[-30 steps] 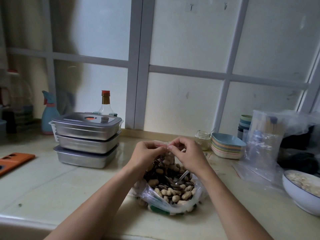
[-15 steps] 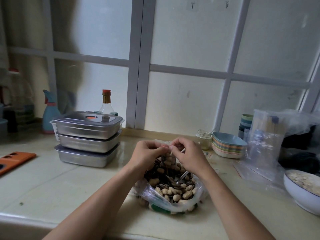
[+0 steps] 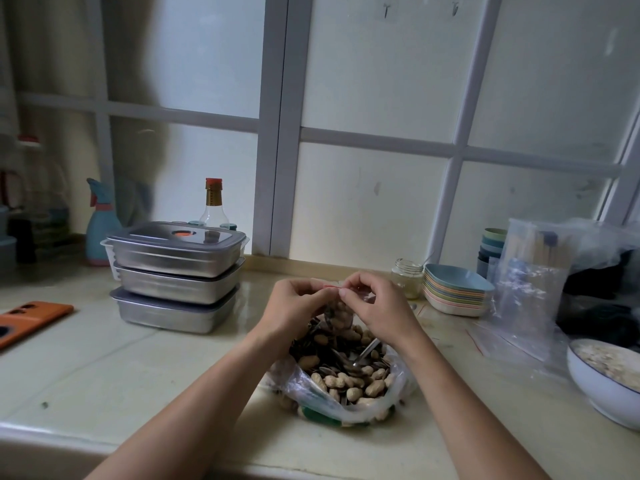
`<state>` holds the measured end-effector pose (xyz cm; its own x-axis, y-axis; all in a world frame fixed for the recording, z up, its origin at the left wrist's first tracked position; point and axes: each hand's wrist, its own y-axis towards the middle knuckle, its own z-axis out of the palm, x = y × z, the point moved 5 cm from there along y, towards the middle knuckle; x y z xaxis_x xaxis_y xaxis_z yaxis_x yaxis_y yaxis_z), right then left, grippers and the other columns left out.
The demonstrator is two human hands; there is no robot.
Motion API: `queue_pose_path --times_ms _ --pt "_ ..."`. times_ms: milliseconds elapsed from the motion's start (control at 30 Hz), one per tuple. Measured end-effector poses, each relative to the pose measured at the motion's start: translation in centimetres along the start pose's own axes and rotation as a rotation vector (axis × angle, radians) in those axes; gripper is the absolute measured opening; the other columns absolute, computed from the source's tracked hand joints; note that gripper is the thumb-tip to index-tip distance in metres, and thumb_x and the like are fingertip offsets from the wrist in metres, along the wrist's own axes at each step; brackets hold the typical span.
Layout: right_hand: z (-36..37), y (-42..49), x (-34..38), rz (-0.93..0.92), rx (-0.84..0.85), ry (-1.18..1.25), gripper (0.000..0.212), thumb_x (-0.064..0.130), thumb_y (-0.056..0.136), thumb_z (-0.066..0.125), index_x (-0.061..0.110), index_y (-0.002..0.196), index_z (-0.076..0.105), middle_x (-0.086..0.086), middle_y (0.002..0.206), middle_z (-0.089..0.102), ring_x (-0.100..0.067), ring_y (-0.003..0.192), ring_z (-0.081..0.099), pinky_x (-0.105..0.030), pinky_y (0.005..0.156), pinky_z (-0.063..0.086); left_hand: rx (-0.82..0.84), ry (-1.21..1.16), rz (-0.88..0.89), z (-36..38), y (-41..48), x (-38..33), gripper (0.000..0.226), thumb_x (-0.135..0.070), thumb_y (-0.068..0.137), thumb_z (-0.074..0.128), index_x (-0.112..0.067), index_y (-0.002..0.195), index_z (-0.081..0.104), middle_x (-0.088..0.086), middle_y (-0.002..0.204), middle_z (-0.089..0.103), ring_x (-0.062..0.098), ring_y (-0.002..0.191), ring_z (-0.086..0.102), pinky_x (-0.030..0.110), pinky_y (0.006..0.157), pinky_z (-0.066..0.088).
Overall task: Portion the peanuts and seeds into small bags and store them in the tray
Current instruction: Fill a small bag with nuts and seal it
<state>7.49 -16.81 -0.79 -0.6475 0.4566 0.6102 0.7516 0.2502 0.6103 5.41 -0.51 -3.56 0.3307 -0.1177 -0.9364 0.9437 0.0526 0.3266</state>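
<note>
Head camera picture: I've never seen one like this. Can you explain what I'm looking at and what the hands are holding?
No machine here: a person wears a camera on the head, looking forward and down. The left hand and right hand pinch the top of a small bag of peanuts and seeds. Under it, on the counter, a big open bag holds more, with a spoon in it. Stacked steel trays stand left; a white bowl right.

Three steel trays stood stacked. A left hand and a right hand made two. One small bag, one big bag, one spoon. One bottle, one spray bottle, one glass jar, one white bowl, one orange phone. The piled dishes couldn't be counted.
</note>
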Motion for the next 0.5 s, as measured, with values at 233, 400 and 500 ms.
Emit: queue_pose_path --times_ms 233,400,500 --pt "-0.35 0.04 -0.03 0.003 -0.046 -0.008 0.007 0.021 0.093 0.074 0.021 0.085 0.074 0.008 0.085 0.072 -0.006 0.08 0.067 -0.016 0.07 0.052 -0.016 0.032 -0.007 -0.09 0.33 0.35 0.014 -0.014 0.091 0.075 -0.001 0.093 0.076 0.019 0.093 0.077 0.034 0.091 0.075 0.04 0.087 0.061" --pt "-0.17 -0.07 -0.01 0.017 -0.016 0.003 0.008 0.023 0.093 0.074 0.021 0.086 0.073 0.006 0.083 0.072 -0.008 0.079 0.067 -0.018 0.07 0.053 -0.026 0.089 0.017 -0.38 0.31 0.28 0.015 -0.018 0.09 0.077 -0.003 0.092 0.074 0.015 0.088 0.078 0.031 0.086 0.076 0.043 0.086 0.062" --pt "-0.14 -0.04 0.01 0.01 -0.012 0.01 0.008 0.023 0.093 0.074 0.02 0.086 0.073 0.005 0.083 0.072 -0.01 0.079 0.068 -0.023 0.071 0.056 -0.033 0.122 0.035 -0.5 0.32 0.16 0.013 -0.02 0.089 0.078 -0.008 0.089 0.075 0.013 0.087 0.078 0.03 0.085 0.076 0.043 0.085 0.062"
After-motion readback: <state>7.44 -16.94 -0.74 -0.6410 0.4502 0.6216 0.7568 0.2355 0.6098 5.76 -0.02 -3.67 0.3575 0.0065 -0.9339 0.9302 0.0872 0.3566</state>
